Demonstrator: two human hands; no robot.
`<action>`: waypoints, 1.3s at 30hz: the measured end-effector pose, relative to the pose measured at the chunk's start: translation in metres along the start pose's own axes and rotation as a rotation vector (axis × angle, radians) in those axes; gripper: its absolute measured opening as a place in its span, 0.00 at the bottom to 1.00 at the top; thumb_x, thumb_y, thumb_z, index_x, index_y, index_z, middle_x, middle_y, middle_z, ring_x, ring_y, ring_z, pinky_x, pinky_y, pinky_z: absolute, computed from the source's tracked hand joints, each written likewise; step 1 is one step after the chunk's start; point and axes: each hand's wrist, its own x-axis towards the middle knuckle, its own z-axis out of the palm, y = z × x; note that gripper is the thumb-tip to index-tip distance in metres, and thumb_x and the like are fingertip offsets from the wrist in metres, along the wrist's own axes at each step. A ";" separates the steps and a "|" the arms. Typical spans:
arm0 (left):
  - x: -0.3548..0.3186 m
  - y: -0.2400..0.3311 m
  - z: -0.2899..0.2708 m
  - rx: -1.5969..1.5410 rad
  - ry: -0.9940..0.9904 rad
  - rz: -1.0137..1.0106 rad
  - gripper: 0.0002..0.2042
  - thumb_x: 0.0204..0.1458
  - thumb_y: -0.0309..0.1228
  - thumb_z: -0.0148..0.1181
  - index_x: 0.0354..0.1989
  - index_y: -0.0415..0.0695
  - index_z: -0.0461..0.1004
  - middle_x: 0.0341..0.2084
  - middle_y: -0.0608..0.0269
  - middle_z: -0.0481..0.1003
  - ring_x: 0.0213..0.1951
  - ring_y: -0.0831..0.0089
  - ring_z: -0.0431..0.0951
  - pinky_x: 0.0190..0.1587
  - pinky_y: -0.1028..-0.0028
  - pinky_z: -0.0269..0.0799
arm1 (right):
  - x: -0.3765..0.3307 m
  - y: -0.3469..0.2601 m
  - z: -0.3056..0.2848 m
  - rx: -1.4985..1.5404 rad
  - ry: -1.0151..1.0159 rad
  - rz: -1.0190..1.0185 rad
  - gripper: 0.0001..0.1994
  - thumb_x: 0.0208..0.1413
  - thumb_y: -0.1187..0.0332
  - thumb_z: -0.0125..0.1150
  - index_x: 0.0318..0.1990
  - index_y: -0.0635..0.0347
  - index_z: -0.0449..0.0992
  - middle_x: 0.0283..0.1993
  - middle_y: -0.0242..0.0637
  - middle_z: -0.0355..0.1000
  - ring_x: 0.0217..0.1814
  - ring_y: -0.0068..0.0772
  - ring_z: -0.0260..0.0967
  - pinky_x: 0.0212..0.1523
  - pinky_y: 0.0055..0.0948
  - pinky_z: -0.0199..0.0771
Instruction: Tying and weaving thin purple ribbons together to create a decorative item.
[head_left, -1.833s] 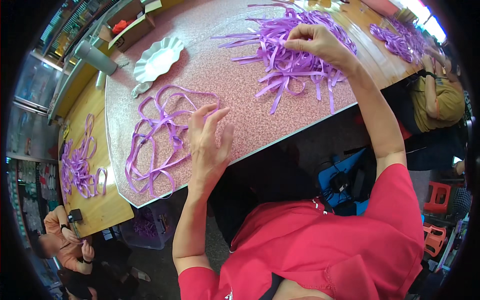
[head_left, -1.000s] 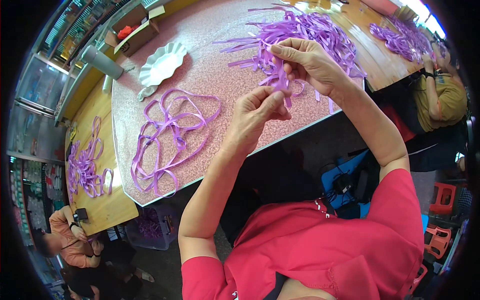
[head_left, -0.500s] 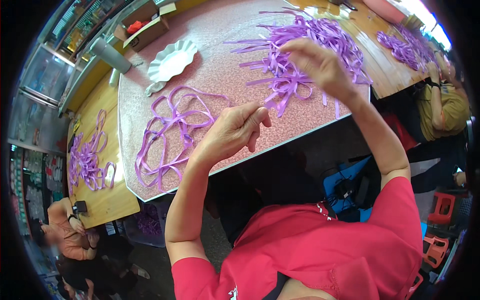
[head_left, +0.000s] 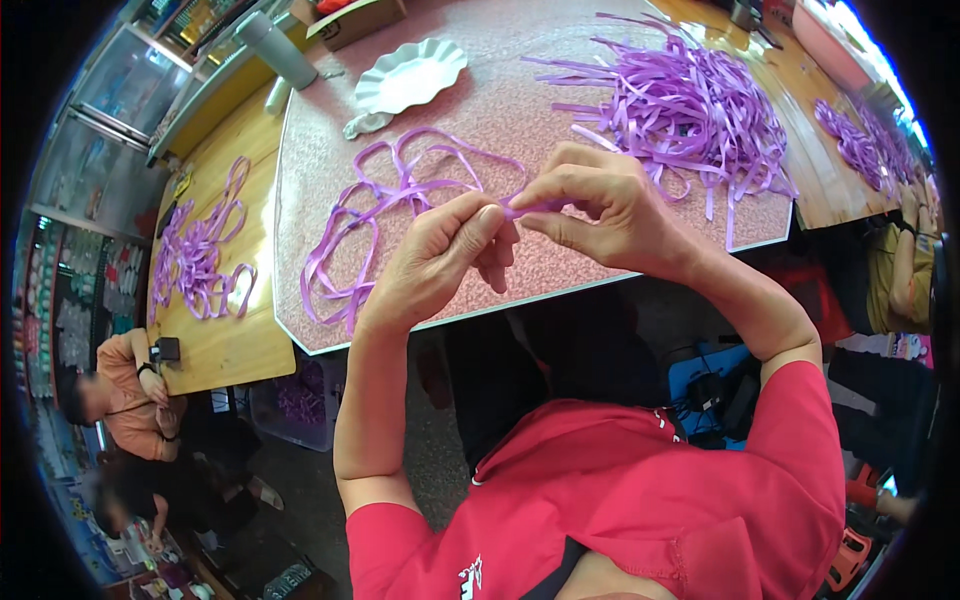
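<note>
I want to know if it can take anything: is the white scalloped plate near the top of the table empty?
Empty, as far as shows: the white plate lies flat with bare white inside, nothing on it.

The single view comes from a fisheye camera worn on the person's head, facing down and forward over the red shirt (head_left: 640,500) to the pink speckled table (head_left: 500,110), whose straight edges bow toward the dark round rim. It sits close to the raised left hand (head_left: 440,255) and right hand (head_left: 600,215) (both near mid-frame), with the forearms rising from the lower edge. Farther off, the wooden tables (head_left: 225,330) curve away left and upper right.
</note>
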 end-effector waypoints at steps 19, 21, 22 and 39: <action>-0.005 -0.011 0.018 0.627 0.364 0.441 0.09 0.54 0.26 0.65 0.43 0.39 0.79 0.35 0.60 0.78 0.40 0.74 0.78 0.45 0.75 0.72 | -0.008 -0.005 0.007 0.081 0.057 0.175 0.05 0.50 0.74 0.71 0.35 0.58 0.83 0.25 0.23 0.62 0.25 0.15 0.53 0.24 0.21 0.50; -0.006 -0.014 0.017 0.646 0.351 0.413 0.09 0.54 0.25 0.65 0.42 0.39 0.79 0.34 0.61 0.78 0.38 0.74 0.79 0.42 0.75 0.72 | -0.009 -0.006 0.006 0.058 0.050 0.168 0.04 0.50 0.74 0.71 0.35 0.58 0.83 0.25 0.24 0.62 0.25 0.15 0.53 0.24 0.21 0.51; -0.005 -0.016 0.016 0.642 0.356 0.415 0.07 0.55 0.25 0.64 0.40 0.38 0.78 0.32 0.61 0.78 0.36 0.74 0.78 0.41 0.75 0.72 | -0.009 -0.006 0.005 0.035 0.044 0.162 0.04 0.50 0.74 0.71 0.34 0.58 0.83 0.25 0.24 0.62 0.25 0.15 0.53 0.24 0.21 0.51; -0.011 -0.030 0.021 0.458 0.375 0.347 0.06 0.57 0.26 0.62 0.38 0.37 0.74 0.31 0.57 0.77 0.35 0.68 0.79 0.38 0.72 0.72 | -0.012 -0.009 0.008 0.156 0.019 0.296 0.03 0.55 0.73 0.67 0.34 0.62 0.80 0.27 0.24 0.67 0.25 0.11 0.56 0.24 0.17 0.54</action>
